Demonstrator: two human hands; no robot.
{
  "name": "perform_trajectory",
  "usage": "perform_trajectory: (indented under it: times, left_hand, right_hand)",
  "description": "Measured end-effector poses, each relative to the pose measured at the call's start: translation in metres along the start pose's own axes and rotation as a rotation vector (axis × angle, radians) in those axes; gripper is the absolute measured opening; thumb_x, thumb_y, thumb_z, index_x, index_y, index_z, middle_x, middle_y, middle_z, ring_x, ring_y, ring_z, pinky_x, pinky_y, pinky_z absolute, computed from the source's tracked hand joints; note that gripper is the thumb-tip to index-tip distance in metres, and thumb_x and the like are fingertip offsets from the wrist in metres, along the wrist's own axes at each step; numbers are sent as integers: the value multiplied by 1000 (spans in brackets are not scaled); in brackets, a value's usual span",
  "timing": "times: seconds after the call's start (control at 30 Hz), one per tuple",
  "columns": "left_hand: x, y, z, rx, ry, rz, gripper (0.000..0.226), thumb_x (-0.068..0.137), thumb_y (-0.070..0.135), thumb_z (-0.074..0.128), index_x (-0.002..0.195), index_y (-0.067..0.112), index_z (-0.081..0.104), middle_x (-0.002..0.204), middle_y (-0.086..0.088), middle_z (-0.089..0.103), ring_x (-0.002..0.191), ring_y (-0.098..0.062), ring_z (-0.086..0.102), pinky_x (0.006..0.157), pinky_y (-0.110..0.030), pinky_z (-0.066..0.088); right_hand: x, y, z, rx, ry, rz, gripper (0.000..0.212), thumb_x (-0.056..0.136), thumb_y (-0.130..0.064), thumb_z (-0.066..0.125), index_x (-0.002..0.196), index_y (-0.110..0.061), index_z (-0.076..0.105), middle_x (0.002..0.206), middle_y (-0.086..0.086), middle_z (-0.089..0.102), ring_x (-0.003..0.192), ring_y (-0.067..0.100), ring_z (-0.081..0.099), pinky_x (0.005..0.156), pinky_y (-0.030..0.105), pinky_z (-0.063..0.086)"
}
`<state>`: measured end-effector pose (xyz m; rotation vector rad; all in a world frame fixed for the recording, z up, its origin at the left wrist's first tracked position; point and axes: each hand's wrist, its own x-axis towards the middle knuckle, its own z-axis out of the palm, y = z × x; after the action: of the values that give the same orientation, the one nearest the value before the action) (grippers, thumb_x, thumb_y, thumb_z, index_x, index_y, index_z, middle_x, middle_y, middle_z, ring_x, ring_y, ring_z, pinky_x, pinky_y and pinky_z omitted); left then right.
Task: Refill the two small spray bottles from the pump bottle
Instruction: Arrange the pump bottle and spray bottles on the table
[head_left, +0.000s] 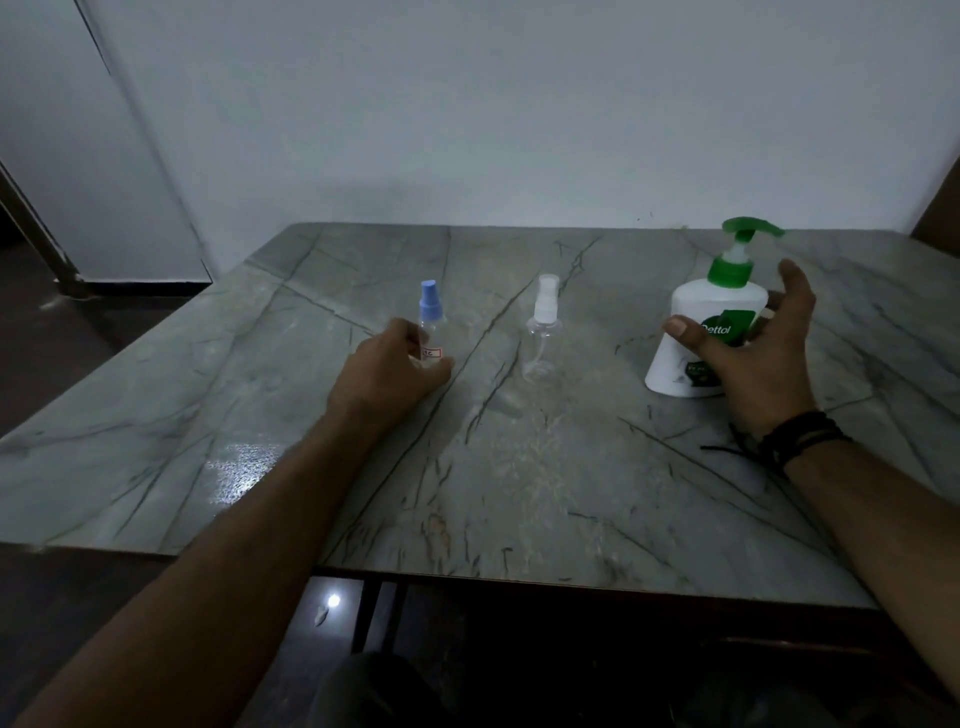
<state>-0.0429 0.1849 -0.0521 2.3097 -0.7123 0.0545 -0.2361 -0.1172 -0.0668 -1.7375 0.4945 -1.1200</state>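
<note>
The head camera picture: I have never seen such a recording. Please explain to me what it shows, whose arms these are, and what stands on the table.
There is no machine here. A person wears the camera on the head, so you look down along their own arms. On the marble table stand three bottles. The left hand grips the small spray bottle with the blue cap. A clear spray bottle with a white cap stands untouched in the middle. The right hand, fingers spread, reaches around the white pump bottle with the green pump, not yet gripping it.

Marble table (519, 493) bears pump bottle (691, 338), two spray bottles (543, 332)
</note>
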Motion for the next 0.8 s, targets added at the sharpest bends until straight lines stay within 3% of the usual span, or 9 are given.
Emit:
perform_trajectory:
  times: [0.13,0.23,0.3,0.4,0.47,0.53,0.7,0.8]
  left_hand:
    - [-1,0,0,18,-2,5,53,83,45,72,124,19,52,119,0,63,99,-13,58,80,-27,43]
    - [1,-2,0,20,-21,-4,55,83,46,72,126,19,50,121,0,62,99,-13,58,81,-28,43]
    - [3,-4,1,15,-33,-15,57,82,47,72,126,20,49,121,0,62,99,-14,58,81,-29,44]
    - [3,-3,2,26,-29,-28,60,81,49,72,127,20,47,120,1,61,98,-13,58,78,-28,43]
    - [2,-2,2,30,-13,-26,63,80,49,73,128,19,46,121,0,60,98,-13,57,78,-29,43]
    - [0,-1,3,18,30,-18,68,78,48,76,130,17,45,124,-1,58,99,-12,54,80,-29,42]
    - [-6,1,0,-12,187,44,86,75,61,72,138,12,39,139,-7,42,115,-15,47,91,-28,39]
    - [-9,4,-6,-37,374,145,74,85,59,61,137,9,40,136,-9,40,112,-10,43,92,-30,40]
  right_hand:
    - [1,-11,-10,-1,172,-38,113,68,-72,74,154,-22,19,142,10,36,125,21,46,110,40,43]
    - [-6,-46,-18,86,323,-236,97,80,-65,69,148,-8,28,126,4,41,112,14,48,103,37,46]
    - [-19,-79,-16,136,292,-369,75,91,-43,69,142,-1,32,119,1,43,105,7,51,94,35,48]
    - [-48,-122,7,165,41,-460,51,89,-13,69,129,-4,40,113,10,48,95,13,57,82,30,51]
    - [-59,-130,28,112,-144,-419,55,83,-17,75,128,-16,43,112,7,52,92,23,62,78,30,54]
    - [-63,-120,50,1,-261,-336,64,80,-26,81,132,-26,43,116,1,54,97,21,63,80,33,57]
    - [-55,-86,91,-275,-365,-139,96,78,-39,83,154,-19,27,135,3,46,114,13,54,93,24,45]
    - [-44,-72,102,-338,-375,-76,100,79,-39,82,156,-16,22,142,7,42,123,17,50,103,30,44]
